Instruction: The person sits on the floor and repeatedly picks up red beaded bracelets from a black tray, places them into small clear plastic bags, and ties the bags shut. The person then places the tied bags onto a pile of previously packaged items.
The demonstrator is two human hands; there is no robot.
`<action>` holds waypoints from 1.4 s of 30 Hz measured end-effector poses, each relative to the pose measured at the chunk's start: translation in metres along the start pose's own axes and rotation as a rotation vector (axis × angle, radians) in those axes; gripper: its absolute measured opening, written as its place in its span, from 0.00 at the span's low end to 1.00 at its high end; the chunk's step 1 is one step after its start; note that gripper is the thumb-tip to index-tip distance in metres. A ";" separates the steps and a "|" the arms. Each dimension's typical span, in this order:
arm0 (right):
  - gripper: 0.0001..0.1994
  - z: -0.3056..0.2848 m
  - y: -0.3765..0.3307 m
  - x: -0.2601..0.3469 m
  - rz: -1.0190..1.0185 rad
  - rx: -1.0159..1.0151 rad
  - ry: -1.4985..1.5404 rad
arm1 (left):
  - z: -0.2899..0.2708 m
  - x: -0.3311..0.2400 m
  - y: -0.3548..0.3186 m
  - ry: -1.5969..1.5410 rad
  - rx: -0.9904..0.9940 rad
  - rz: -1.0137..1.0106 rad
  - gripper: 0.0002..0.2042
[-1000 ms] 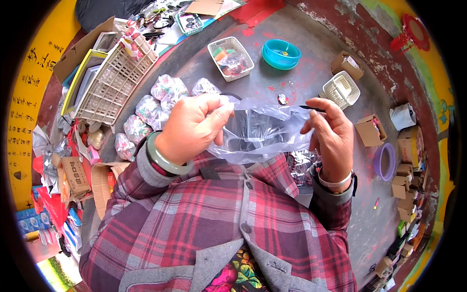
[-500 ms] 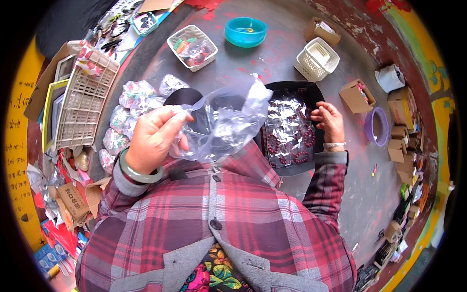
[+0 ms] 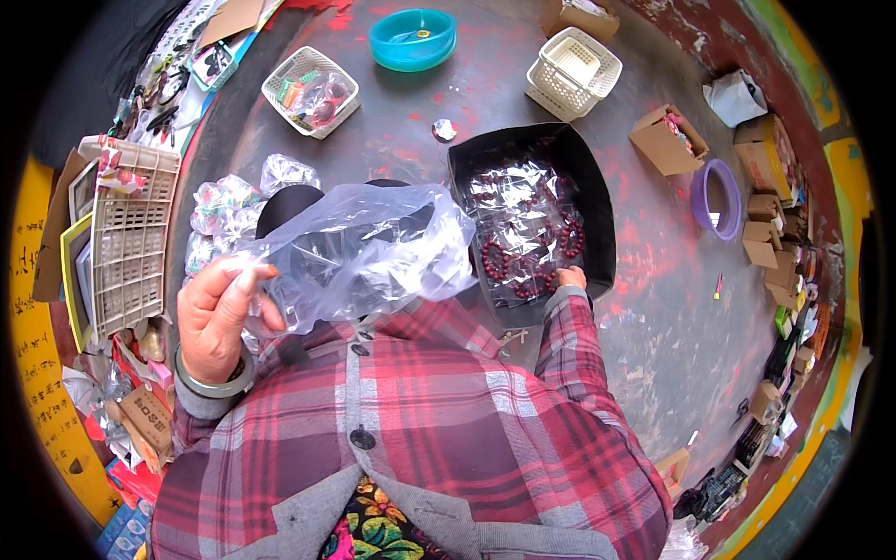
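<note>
My left hand pinches the edge of a large clear plastic bag, which spreads out to the right in front of my body. Light passes through the bag, and no contents can be made out in it. To its right stands a black bin holding several clear packets of dark red bead bracelets. My right hand reaches into the bin's near right part, at the packets. Most of its fingers are hidden, so its grip does not show.
Left of the bag lie filled clear bags of colourful small items. Farther off stand a white basket with packets, a turquoise basin and stacked white baskets. Cardboard boxes and a purple hoop-like ring line the right.
My right hand has gone down from above the bin's right side into its near part. My left hand has moved left and lower, and the bag has stretched out wider. The view has shifted.
</note>
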State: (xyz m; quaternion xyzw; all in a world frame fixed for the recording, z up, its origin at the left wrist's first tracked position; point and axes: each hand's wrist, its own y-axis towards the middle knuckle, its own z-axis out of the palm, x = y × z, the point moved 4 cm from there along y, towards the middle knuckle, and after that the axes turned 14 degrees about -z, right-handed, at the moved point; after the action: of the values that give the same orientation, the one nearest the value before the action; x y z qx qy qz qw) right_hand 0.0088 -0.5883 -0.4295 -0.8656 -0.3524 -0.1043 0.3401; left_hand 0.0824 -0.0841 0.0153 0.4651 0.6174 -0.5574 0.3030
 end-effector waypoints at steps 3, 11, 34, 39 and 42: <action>0.32 -0.013 -0.001 -0.006 0.107 -0.104 0.038 | 0.005 -0.002 0.005 -0.011 -0.014 -0.001 0.10; 0.37 -0.014 0.056 -0.003 0.015 -0.080 0.127 | 0.015 -0.003 0.011 0.049 -0.019 -0.049 0.11; 0.16 -0.059 0.091 0.007 -0.211 0.068 0.981 | 0.008 0.010 0.013 0.045 0.002 -0.083 0.11; 0.17 -0.087 0.063 -0.001 -0.077 0.165 1.009 | 0.009 0.010 0.010 0.014 -0.010 -0.060 0.11; 0.16 -0.074 0.052 -0.011 0.081 0.050 1.098 | 0.007 0.010 0.010 0.009 0.002 -0.048 0.10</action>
State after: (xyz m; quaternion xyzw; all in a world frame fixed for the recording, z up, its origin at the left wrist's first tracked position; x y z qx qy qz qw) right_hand 0.0408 -0.6701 -0.4061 -0.6887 -0.0919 -0.5186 0.4982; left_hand 0.0863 -0.0894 0.0007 0.4527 0.6293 -0.5631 0.2865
